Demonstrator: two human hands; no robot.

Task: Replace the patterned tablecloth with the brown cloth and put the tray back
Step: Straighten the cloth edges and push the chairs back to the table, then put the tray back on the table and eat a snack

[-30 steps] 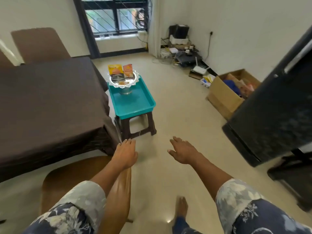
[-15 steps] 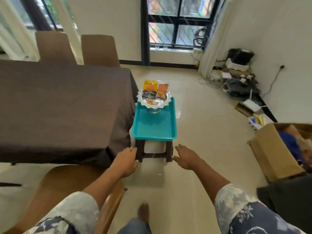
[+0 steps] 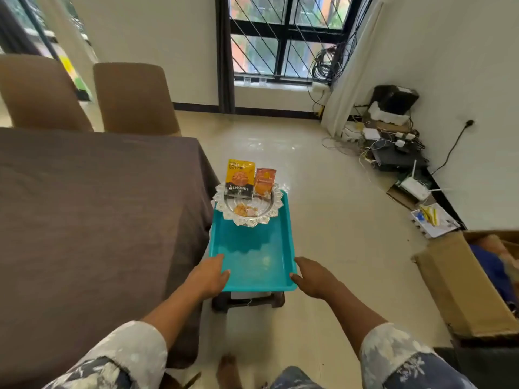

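A teal plastic tray (image 3: 252, 256) sits on a small dark stool (image 3: 247, 300) just right of the table. At its far end stands a silver scalloped dish (image 3: 269, 211) with a yellow almond packet (image 3: 240, 178), an orange packet (image 3: 264, 181) and a few snacks. My left hand (image 3: 209, 277) grips the tray's near left rim, thumb over the edge. My right hand (image 3: 313, 277) grips the near right corner. The brown cloth (image 3: 92, 220) covers the table and hangs over its sides. No patterned cloth is in sight.
Two tan chairs (image 3: 134, 99) stand behind the table. A cardboard box (image 3: 460, 287) lies on the floor at right. Cables, a router and boxes (image 3: 393, 147) crowd the right wall. My bare foot (image 3: 229, 372) is on the tiled floor below the stool.
I have stepped up to the stool, and both hands have gone forward from open air to the tray's near corners.
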